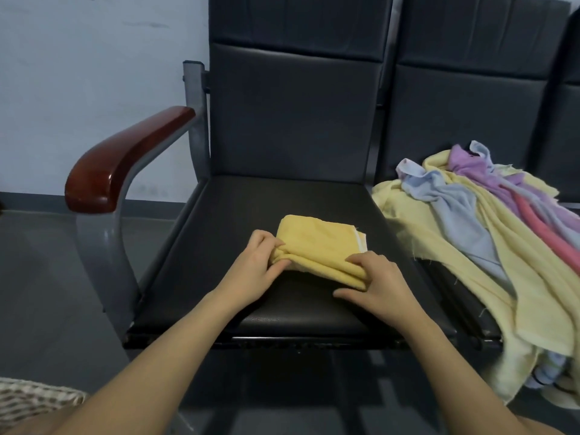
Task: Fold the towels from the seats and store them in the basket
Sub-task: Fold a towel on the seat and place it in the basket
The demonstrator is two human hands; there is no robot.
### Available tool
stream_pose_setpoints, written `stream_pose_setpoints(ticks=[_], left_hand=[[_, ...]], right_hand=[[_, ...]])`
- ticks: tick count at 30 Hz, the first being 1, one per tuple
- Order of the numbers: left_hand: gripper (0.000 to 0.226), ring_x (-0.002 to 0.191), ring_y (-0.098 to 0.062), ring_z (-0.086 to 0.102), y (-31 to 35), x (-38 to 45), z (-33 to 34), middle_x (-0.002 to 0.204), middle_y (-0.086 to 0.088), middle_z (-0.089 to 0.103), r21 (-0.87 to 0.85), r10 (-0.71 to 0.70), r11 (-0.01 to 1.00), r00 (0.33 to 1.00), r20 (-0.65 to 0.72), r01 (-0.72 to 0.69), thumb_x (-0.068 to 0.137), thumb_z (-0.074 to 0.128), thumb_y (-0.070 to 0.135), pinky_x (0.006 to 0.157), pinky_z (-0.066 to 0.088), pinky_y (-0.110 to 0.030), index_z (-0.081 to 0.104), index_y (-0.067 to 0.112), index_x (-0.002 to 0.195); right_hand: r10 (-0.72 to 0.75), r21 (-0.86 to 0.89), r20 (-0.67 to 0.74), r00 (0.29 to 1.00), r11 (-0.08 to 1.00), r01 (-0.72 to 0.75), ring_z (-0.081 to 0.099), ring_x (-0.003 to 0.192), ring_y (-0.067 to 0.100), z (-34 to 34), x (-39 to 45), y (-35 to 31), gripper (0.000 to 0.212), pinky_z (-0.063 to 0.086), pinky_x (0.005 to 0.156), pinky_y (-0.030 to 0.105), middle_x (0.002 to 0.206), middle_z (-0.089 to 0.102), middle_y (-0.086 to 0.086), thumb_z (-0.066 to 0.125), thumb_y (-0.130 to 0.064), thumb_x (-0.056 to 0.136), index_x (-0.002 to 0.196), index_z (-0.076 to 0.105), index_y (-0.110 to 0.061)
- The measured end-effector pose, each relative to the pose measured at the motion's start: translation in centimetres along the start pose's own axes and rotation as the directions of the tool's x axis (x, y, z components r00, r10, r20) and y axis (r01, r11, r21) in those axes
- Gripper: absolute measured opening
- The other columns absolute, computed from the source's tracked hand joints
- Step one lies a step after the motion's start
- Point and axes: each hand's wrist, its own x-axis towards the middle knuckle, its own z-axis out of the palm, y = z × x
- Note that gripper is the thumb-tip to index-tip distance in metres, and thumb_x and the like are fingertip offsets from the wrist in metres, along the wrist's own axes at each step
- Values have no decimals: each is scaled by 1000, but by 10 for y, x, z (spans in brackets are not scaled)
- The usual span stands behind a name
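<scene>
Both hands grip one yellow towel [317,246], folded small on the black seat [219,215]: left hand [260,262] pinches its near-left corner, right hand [376,284] fingers curl on near-right edge. Fold looks done; next: lift w/o unfolding, to basket [31,400] bottom-left of seat. Unfolded pile [470,221] right of seat.

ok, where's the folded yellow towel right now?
Head view: folded yellow towel lies on the left seat near its front, gripped by left hand and right hand; unfolded pile to its right.
</scene>
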Motion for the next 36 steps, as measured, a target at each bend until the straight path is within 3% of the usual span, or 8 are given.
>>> stream_pose_setpoints(ticks=[6,9,16,21,24,27,32,36], left_hand=[[20,111,-15,41,6,3,-4,120,10,42,-35,31,999,999,9,-31,95,52,27,89,38,-28,47,21,114],[15,102,-15,42,8,5,-4,102,12,48,-157,-15,987,1000,22,18,95,50,34,75,38,-24,41,33,107],[47,88,-15,58,40,20,7,96,4,57,-266,-285,939,927,-245,218,89,60,43,78,51,-36,37,24,125],[45,75,-13,52,53,54,12,80,11,50,-139,-447,894,844,-295,425,86,62,48,69,41,-32,35,22,112],[39,72,-14,55,49,70,16,80,7,55,-41,-453,885,837,-307,463,87,57,53,62,39,-30,40,21,102],[35,80,-14,57,42,73,27,90,5,60,-15,-326,938,868,-374,345,90,51,53,67,44,-30,53,19,98],[32,99,-21,57,24,61,48,112,-4,64,503,333,854,882,-332,-133,88,51,37,77,46,-35,68,12,99],[47,95,-21,68,8,54,49,111,-7,70,513,77,857,973,-217,47,92,36,41,85,48,-37,75,14,97]], right_hand=[[89,429,-159,983,903,-12,58,102,9,-8,-6,10,22,47,88,22,106,62,-6,75,1,74,90,66,-11],[180,618,-140,974,784,-56,62,89,8,-16,-8,3,19,49,79,19,93,66,3,70,2,79,92,64,-12],[436,736,-166,885,652,-183,62,99,10,0,-5,-2,32,51,80,26,105,65,-4,72,-25,83,112,58,-22],[546,654,-249,800,704,-278,54,82,7,-2,14,-9,44,47,73,25,87,55,-5,69,-32,86,123,48,-25],[570,543,-267,777,755,-368,52,81,14,1,33,-3,41,42,92,34,76,52,-6,64,-30,88,124,47,-19],[612,420,-233,756,765,-489,49,89,14,7,45,5,44,21,95,31,92,59,-4,61,-32,89,128,44,-21],[503,281,-246,829,855,-435,45,120,17,12,58,17,42,18,99,34,129,49,-7,62,-27,88,128,51,-32],[267,289,-50,962,926,-242,39,116,-7,6,58,18,26,8,100,22,131,53,-19,48,-30,98,121,60,-38]])
